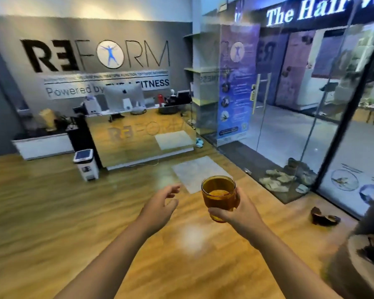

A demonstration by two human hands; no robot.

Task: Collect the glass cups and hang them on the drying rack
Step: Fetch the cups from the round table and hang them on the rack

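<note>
My right hand (239, 210) grips a clear glass cup (219, 195) from the side and below, holding it upright in the air above the wooden floor. The glass looks amber because the floor shows through it. My left hand (160, 203) is stretched out beside it, a little to the left, with its fingers spread and relaxed and nothing in it. No drying rack is in view.
A wooden reception counter (143, 137) with a computer stands ahead. A white pedal bin (85, 164) sits at its left corner. Glass doors and walls (289, 104) run along the right, with shoes on a dark mat (279, 178). A blurred dark object (365, 244) is at lower right.
</note>
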